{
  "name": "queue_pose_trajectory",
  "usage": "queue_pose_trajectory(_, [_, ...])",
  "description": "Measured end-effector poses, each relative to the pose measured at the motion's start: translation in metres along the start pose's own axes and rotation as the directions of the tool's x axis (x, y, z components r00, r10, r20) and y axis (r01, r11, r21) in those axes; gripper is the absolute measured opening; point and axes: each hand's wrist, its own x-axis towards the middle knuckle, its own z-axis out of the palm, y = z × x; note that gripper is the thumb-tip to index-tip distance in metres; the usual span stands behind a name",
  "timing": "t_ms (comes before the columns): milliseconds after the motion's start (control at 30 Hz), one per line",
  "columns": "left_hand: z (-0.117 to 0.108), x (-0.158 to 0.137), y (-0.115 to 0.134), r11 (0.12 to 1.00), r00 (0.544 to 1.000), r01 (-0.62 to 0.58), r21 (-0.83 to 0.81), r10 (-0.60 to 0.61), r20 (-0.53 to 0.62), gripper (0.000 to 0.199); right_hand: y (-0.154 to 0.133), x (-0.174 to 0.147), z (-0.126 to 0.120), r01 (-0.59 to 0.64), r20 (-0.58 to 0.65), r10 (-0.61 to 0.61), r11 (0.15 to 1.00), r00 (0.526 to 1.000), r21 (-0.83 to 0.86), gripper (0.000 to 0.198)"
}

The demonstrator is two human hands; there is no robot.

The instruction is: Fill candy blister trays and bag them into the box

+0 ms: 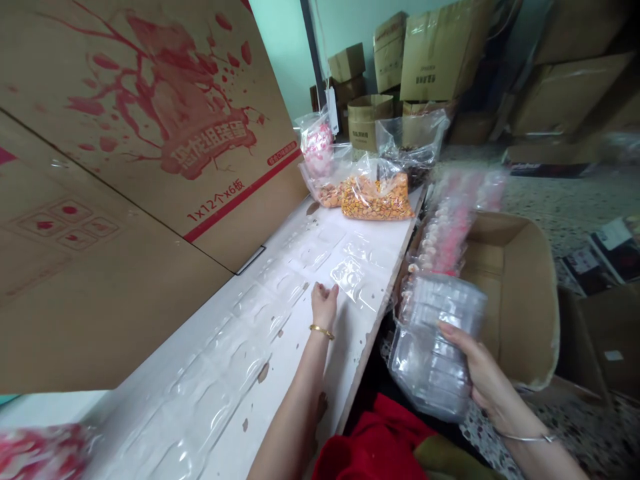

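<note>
My right hand (pixel 475 363) grips a stack of clear plastic trays (pixel 435 353) off the table's right edge, its thumb on top. My left hand (pixel 325 300) hovers over or rests on the white table with its fingers curled in; whether anything is between them is hidden. Just beyond it lies a clear moulded plastic tray (pixel 353 273). More clear trays with round hollows (pixel 240 347) form a long row down the left part of the table.
A large printed carton (pixel 150 167) stands along the left. Bags of orange-brown pieces (pixel 377 197) and pink-white items (pixel 319 150) sit at the far end. An open cardboard box (pixel 520 293) and pink-white wrapped strips (pixel 445 230) are on the right.
</note>
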Motion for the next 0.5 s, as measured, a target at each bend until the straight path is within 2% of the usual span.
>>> queue_pose_trajectory(67, [-0.012, -0.03, 0.02, 0.981, 0.989, -0.119, 0.152, 0.104, 0.106, 0.035, 0.009, -0.005, 0.01, 0.004, 0.07, -0.001, 0.999, 0.998, -0.042, 0.049])
queue_pose_trajectory(100, [-0.017, -0.048, 0.032, 0.962, 0.964, -0.168, 0.216, 0.114, 0.24, 0.029, 0.014, -0.008, 0.016, 0.021, 0.111, -0.014, 0.998, 0.994, -0.063, 0.048])
queue_pose_trajectory(133, [-0.021, -0.067, 0.044, 0.949, 0.909, -0.192, 0.25, 0.076, 0.41, 0.024, 0.02, -0.01, 0.021, 0.048, 0.159, -0.034, 0.995, 0.987, -0.086, 0.048])
queue_pose_trajectory(200, [-0.025, -0.103, 0.064, 0.941, 0.749, -0.212, 0.262, -0.016, 0.663, 0.026, 0.032, -0.015, 0.031, 0.108, 0.261, -0.071, 0.985, 0.963, -0.132, 0.049])
queue_pose_trajectory(233, [-0.026, -0.119, 0.07, 0.944, 0.687, -0.199, 0.263, -0.057, 0.724, 0.026, 0.037, -0.017, 0.035, 0.138, 0.303, -0.087, 0.979, 0.949, -0.15, 0.049])
queue_pose_trajectory(267, [-0.026, -0.131, 0.073, 0.951, 0.655, -0.172, 0.258, -0.085, 0.751, 0.027, 0.042, -0.02, 0.038, 0.157, 0.334, -0.095, 0.974, 0.938, -0.165, 0.05])
queue_pose_trajectory(300, [-0.026, -0.14, 0.074, 0.96, 0.651, -0.131, 0.248, -0.105, 0.752, 0.027, 0.047, -0.023, 0.041, 0.162, 0.352, -0.093, 0.972, 0.931, -0.173, 0.051])
queue_pose_trajectory(333, [-0.026, -0.147, 0.073, 0.97, 0.666, -0.081, 0.228, -0.118, 0.736, 0.029, 0.051, -0.026, 0.043, 0.151, 0.363, -0.078, 0.973, 0.929, -0.176, 0.052])
queue_pose_trajectory(500, [-0.04, -0.154, 0.058, 0.988, 0.793, 0.157, 0.0, -0.126, 0.596, 0.031, 0.063, -0.036, 0.039, -0.091, 0.393, 0.142, 0.985, 0.908, -0.145, 0.041])
